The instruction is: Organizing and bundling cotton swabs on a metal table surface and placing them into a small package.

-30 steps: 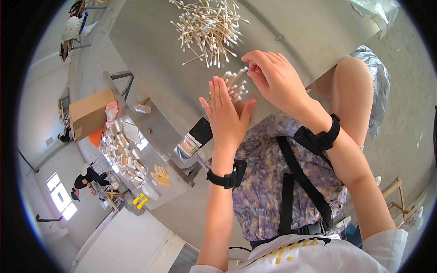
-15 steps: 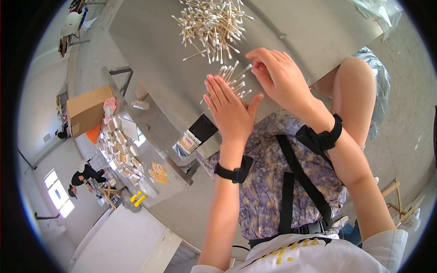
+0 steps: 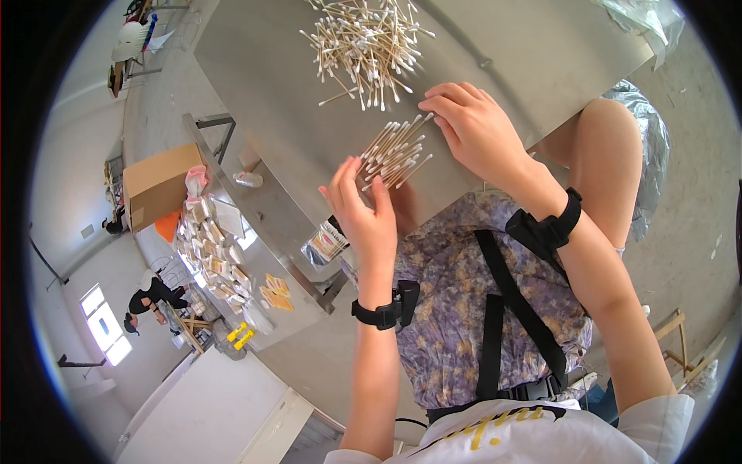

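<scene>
A small, roughly parallel bundle of cotton swabs point(image 3: 394, 155) lies on the metal table point(image 3: 533, 69) between my hands. My left hand point(image 3: 359, 213) is at its left ends, with fingers and thumb apart and the fingertips close to the swabs. On the other side, my right hand point(image 3: 475, 127) has its fingers bent together, thumb and forefinger closed at the tip of one swab. Farther off is a large loose heap of cotton swabs point(image 3: 367, 50). Partly covered by my left hand, a clear pack of cotton swabs point(image 3: 325, 243) sits at the table's near left edge.
To the left, a lower table holds many small packs point(image 3: 209, 247), an open cardboard box point(image 3: 162, 185) and yellow cards point(image 3: 277, 291). Clear plastic film point(image 3: 641, 23) hangs at the far right corner. A person in dark clothes point(image 3: 147, 298) is in the distance.
My left hand has drawn back toward me and left, off the bundle, uncovering the swabs and hiding the black piece by the pack. My right hand has barely moved; its fingers meet a swab tip.
</scene>
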{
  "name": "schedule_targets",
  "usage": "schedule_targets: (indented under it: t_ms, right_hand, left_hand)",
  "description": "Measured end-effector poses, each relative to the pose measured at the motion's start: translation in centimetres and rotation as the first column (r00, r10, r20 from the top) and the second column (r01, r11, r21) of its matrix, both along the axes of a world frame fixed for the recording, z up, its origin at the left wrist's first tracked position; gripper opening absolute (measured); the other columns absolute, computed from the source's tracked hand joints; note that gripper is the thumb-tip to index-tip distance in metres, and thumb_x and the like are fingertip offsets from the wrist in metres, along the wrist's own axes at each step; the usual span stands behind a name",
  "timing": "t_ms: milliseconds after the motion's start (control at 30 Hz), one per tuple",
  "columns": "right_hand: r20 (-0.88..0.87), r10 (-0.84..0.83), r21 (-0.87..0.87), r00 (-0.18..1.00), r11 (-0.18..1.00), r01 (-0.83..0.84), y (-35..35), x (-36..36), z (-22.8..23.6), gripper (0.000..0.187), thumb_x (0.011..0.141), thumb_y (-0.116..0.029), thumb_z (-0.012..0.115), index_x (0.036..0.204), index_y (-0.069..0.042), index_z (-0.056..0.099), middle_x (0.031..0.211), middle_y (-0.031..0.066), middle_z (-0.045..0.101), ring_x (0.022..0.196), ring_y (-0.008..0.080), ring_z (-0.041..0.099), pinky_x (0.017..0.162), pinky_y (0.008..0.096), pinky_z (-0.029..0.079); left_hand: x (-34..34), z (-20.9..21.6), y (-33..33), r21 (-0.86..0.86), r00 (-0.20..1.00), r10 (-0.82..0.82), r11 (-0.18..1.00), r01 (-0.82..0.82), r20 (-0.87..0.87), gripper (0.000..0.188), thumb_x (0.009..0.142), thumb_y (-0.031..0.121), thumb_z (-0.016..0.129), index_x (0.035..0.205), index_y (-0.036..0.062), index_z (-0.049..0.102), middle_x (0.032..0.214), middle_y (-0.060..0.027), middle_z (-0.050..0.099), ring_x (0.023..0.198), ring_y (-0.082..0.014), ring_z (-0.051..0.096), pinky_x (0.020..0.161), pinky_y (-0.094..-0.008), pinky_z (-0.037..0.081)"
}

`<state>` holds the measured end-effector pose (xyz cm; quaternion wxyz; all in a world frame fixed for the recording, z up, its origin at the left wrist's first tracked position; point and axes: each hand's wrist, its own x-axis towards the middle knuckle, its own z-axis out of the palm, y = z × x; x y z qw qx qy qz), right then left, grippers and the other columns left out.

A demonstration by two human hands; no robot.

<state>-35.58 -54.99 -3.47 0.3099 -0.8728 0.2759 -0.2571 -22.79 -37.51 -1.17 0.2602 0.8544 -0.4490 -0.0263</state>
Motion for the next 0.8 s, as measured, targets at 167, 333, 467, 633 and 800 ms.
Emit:
schedule_targets:
  t_ms: [167, 333, 467, 633, 800]
  right_hand:
    - [-0.033, -0.011, 0.037, 0.999, 0.999, 0.012, 0.4, 0.2, -0.2, 0.023, 0.084, 0.001, 0.062, 0.105, -0.005, 0.07, 0.105, 0.0066, 0.066, 0.104, 0.0268, 0.061, 0.092, 0.0389, 0.05]
    - [-0.019, 0.029, 0.048, 0.999, 0.998, -0.028, 0.5, 0.1, -0.1, 0.027, 0.078, 0.004, 0.061, 0.102, -0.002, 0.071, 0.101, 0.0092, 0.068, 0.101, 0.0276, 0.062, 0.092, 0.0388, 0.05]
    - [-0.002, 0.068, 0.121, 0.998, 0.99, -0.067, 0.5, 0.1, 0.0, 0.018, 0.088, -0.001, 0.062, 0.104, -0.003, 0.069, 0.104, 0.0098, 0.068, 0.102, 0.0315, 0.062, 0.09, 0.0408, 0.051]
    - [0.055, 0.052, 0.092, 0.997, 0.994, -0.057, 0.8, 0.5, 0.3, 0.02, 0.081, 0.003, 0.061, 0.099, -0.001, 0.071, 0.095, 0.0118, 0.07, 0.096, 0.0307, 0.064, 0.088, 0.0406, 0.052]
    - [0.053, 0.028, 0.083, 0.998, 0.996, -0.032, 0.7, 0.3, 0.3, 0.013, 0.087, -0.002, 0.062, 0.097, -0.002, 0.07, 0.094, 0.0108, 0.069, 0.095, 0.0301, 0.064, 0.089, 0.041, 0.051]
  left_hand:
    - [0.3, 0.9, 0.3, 0.038, 1.0, -0.001, 0.999, 0.001, 0.004, 0.01, 0.085, 0.009, 0.075, 0.092, 0.0073, 0.068, 0.099, -0.0057, 0.062, 0.102, -0.0269, 0.058, 0.095, -0.04, 0.042]
    - [0.7, 0.6, 0.0, 0.068, 1.0, -0.02, 0.998, 0.019, 0.01, 0.012, 0.082, 0.011, 0.078, 0.088, 0.008, 0.068, 0.095, -0.0043, 0.06, 0.099, -0.0268, 0.057, 0.094, -0.0393, 0.041]
    - [1.0, 0.5, -0.3, 0.077, 1.0, -0.03, 0.997, 0.029, 0.005, 0.012, 0.081, 0.01, 0.078, 0.088, 0.008, 0.068, 0.095, -0.0039, 0.059, 0.098, -0.0267, 0.057, 0.093, -0.0395, 0.041]
    - [1.5, 0.4, -0.3, 0.096, 0.999, -0.052, 0.994, 0.052, 0.0, 0.012, 0.081, 0.01, 0.078, 0.088, 0.0082, 0.069, 0.094, -0.0035, 0.059, 0.098, -0.0262, 0.057, 0.093, -0.0394, 0.041]
    - [1.5, 0.4, -0.6, 0.128, 0.996, -0.089, 0.988, 0.089, -0.005, 0.011, 0.081, 0.01, 0.077, 0.088, 0.008, 0.069, 0.092, -0.0029, 0.06, 0.097, -0.0256, 0.057, 0.093, -0.039, 0.04]
